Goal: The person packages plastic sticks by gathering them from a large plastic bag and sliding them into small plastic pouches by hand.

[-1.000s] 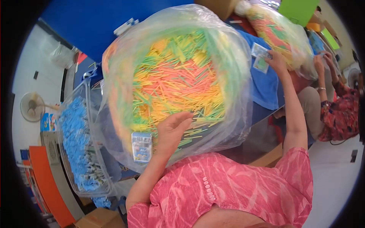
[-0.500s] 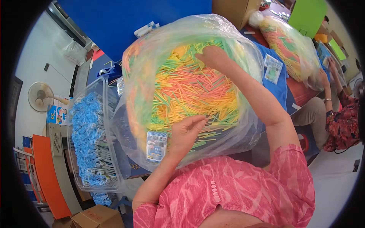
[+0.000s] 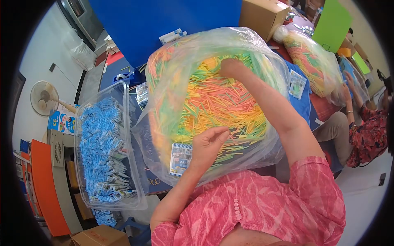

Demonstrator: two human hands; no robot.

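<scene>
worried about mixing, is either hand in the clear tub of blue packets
No, the left hand and right hand are both at the bag of coloured sticks.

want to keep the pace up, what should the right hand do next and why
Probably close the right hand on a few sticks and lift them: it reaches down at the far side of the open bag, while the left hand hovers near the front, thumb and fingertips close together.

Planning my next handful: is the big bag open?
Open: the big bag gapes wide, its colored sticks exposed, the right hand inside.
</scene>
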